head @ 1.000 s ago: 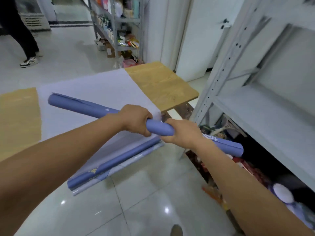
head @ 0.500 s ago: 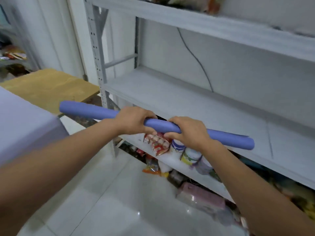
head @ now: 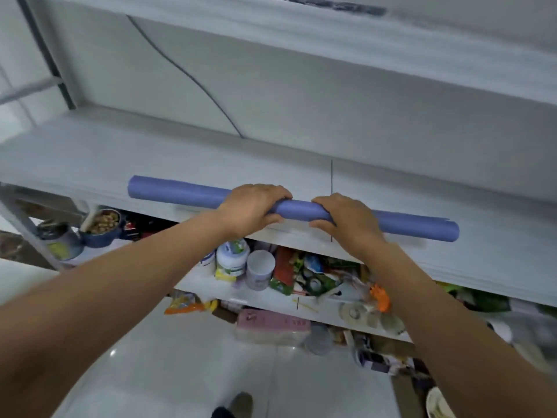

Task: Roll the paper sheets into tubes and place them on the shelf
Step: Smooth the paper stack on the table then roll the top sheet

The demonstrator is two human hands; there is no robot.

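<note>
You are at the placing step: your left hand [head: 251,208] and right hand [head: 349,220] each wrap curled fingers round the long blue-violet rolled paper tube [head: 193,193], low over the front of the pale grey metal shelf [head: 90,158]. Next, settle it flat, then release gently so it cannot unroll

White jar [head: 261,270], pink box [head: 272,327], orange packet [head: 184,304] — cluttered together, glossy tiled floor [head: 180,372]

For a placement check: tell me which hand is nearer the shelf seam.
Right. The right hand covers the seam; the left hand grips the tube to its left.
</note>
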